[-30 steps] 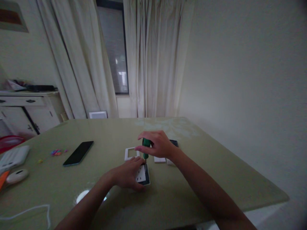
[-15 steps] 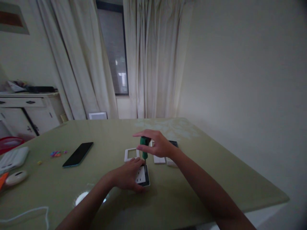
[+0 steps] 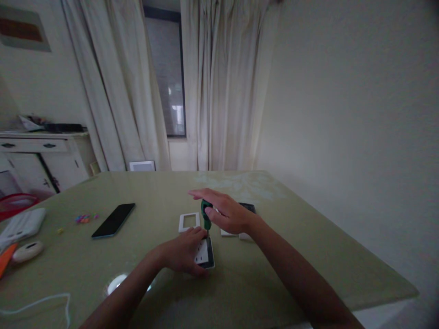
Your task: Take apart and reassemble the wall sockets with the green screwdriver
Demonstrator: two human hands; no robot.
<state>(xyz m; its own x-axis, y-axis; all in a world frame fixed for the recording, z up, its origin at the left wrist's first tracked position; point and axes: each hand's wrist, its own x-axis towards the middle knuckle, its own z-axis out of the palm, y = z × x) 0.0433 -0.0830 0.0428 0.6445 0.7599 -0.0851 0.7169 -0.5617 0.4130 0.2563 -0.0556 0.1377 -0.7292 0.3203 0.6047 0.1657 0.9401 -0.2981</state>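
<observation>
Right hand has loosened since a second ago. The fingers are fanned out now, with the grip only lightly closed round the green screwdriver, which stands upright with its tip on the socket plate. Left hand still clamps that plate to the table, just near of the white frame. Looks like a re-grip mid-twist.

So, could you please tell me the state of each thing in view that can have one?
wall socket: flat on the table, face up, held by the left hand.
screwdriver: upright, tip on the wall socket, held in the right hand.
white frame: lying flat, opening empty.
phone: lying flat, screen dark.
curtains: parted, window showing.
cabinet drawers: shut.
</observation>
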